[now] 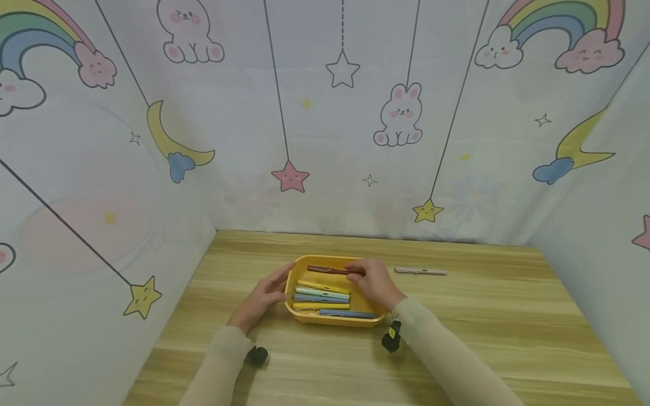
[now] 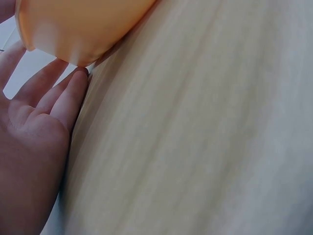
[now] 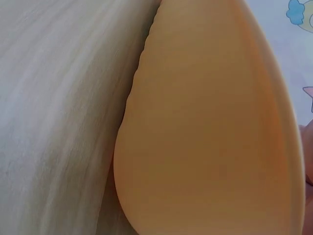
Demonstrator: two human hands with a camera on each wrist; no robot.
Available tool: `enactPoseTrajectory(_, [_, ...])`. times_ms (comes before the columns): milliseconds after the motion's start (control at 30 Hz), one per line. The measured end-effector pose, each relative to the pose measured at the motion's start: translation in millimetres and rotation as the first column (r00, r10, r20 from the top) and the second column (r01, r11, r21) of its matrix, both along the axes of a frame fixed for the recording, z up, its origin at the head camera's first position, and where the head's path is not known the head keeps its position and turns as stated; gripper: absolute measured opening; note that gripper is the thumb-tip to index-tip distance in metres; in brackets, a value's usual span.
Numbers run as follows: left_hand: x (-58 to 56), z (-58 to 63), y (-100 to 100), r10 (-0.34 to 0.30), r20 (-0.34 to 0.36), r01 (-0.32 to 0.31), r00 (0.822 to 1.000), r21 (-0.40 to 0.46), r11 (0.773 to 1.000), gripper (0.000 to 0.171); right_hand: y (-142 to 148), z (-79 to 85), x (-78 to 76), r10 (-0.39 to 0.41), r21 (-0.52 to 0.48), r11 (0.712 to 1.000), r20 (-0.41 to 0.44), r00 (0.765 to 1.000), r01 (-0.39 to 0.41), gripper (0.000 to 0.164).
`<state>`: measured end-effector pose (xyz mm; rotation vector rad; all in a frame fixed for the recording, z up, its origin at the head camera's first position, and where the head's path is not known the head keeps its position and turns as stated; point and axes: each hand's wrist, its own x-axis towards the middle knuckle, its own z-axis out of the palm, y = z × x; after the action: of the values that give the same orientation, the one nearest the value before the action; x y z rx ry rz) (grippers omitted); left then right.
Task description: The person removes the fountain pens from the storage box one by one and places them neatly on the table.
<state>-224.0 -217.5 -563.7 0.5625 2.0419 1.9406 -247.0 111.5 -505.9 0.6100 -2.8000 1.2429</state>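
Observation:
A yellow-orange tray (image 1: 337, 321) stands on the table with several pens in it. Along its left end, my left hand (image 1: 261, 299) touches the outer wall with extended fingers; the left wrist view shows those fingers (image 2: 71, 98) against the tray's wall (image 2: 88, 29). Reaching in over the right side, my right hand (image 1: 374, 282) pinches one end of a dark red pen (image 1: 327, 270) near the back wall. Below it lie a yellow pen (image 1: 322, 286), a mint pen (image 1: 320, 293) and blue pens (image 1: 347, 313). In the right wrist view the tray wall (image 3: 205, 122) hides most of the hand.
A pale pink pen (image 1: 421, 272) lies on the wood-grain table (image 1: 487, 327), right of the tray. Patterned cloth walls (image 1: 325, 135) enclose the table at the back and both sides.

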Motion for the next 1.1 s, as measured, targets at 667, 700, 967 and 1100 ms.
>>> enactPoseTrajectory(667, [0.0, 0.7, 1, 0.007, 0.011, -0.007, 1.0, -0.002, 1.0, 0.079, 12, 14.4, 6.8, -0.124, -0.134, 0.983, 0.037, 0.992, 0.128, 0.021])
enactPoseTrajectory(700, [0.0, 0.3, 1, 0.007, 0.011, -0.007, 1.0, -0.002, 1.0, 0.079, 13, 14.8, 6.7, -0.128, -0.136, 0.982, 0.033, 0.991, 0.131, 0.021])
enactPoseTrajectory(967, [0.4, -0.2, 1, 0.007, 0.012, -0.007, 1.0, 0.0, 1.0, 0.079, 23, 17.5, 7.5, -0.161, -0.122, 0.98, -0.003, 0.987, 0.159, 0.02])
enactPoseTrajectory(1100, [0.4, 0.3, 1, 0.01, 0.004, -0.01, 1.0, -0.006, 1.0, 0.079, 29, 17.1, 6.6, -0.174, -0.156, 0.972, 0.009, 0.985, 0.174, 0.019])
